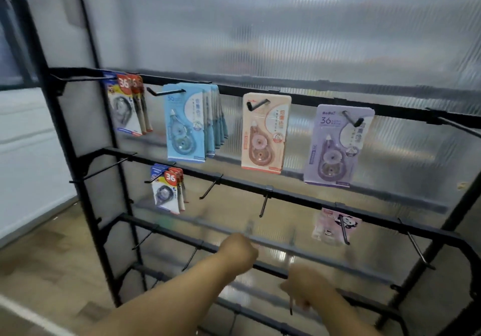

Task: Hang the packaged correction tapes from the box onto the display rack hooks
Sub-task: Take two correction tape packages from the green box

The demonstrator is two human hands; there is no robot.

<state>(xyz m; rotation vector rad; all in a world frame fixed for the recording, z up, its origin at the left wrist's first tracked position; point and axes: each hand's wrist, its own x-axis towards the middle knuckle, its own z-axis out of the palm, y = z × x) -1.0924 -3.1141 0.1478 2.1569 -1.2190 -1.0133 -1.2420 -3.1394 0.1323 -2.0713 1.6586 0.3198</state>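
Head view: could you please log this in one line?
left hand curled at rail | right hand blurred, grip unclear | correction tapes on upper hooks

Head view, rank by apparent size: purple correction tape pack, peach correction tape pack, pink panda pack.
1. purple correction tape pack and peach correction tape pack: about equal height. The purple one looks wider, but wide-angle distortion makes that unsure, so they are not ranked apart.
2. pink panda pack: clearly smallest, though blurred.

Rack as I see it from my station: black rack (61, 127) standing on wood floor (39, 257). Top bar (307, 99), left to right, on hooks: upper red packs (122, 106), blue packs (187, 124), peach pack (264, 132), purple pack (335, 145). Second bar (299, 197): lower red packs (168, 190) at left, pink pack (335, 226) at right, blurred.
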